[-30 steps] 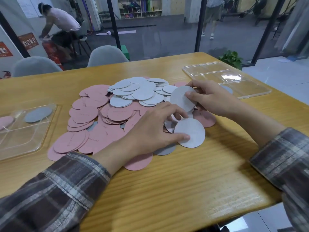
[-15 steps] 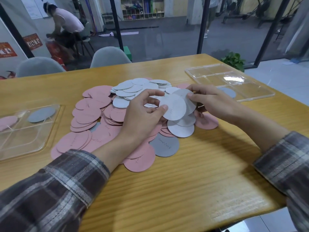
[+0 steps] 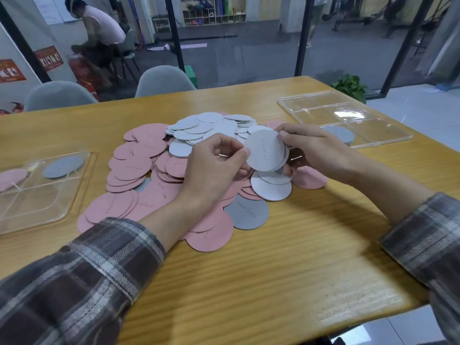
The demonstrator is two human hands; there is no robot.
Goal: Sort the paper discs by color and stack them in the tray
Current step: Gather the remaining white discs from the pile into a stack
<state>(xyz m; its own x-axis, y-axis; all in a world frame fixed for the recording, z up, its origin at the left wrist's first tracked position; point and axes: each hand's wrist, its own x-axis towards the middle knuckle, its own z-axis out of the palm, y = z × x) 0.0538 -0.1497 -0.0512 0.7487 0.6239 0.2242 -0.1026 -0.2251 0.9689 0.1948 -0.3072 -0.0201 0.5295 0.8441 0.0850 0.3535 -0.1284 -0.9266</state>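
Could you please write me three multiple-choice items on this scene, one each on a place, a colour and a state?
1. Where is the tray that holds a pink disc?
A. left of the pile
B. right of the pile
C. on a chair

2. What colour are the discs held between the two hands?
A. pink
B. white
C. dark grey

3. How are those held discs placed?
A. flat in a tray
B. folded in half
C. raised above the pile, faces toward the camera

Answers:
1 A: that tray sits at the left edge of the table.
2 B: the right hand and left hand pinch a small white stack.
3 C: the stack stands clear of the pile, between the fingers.
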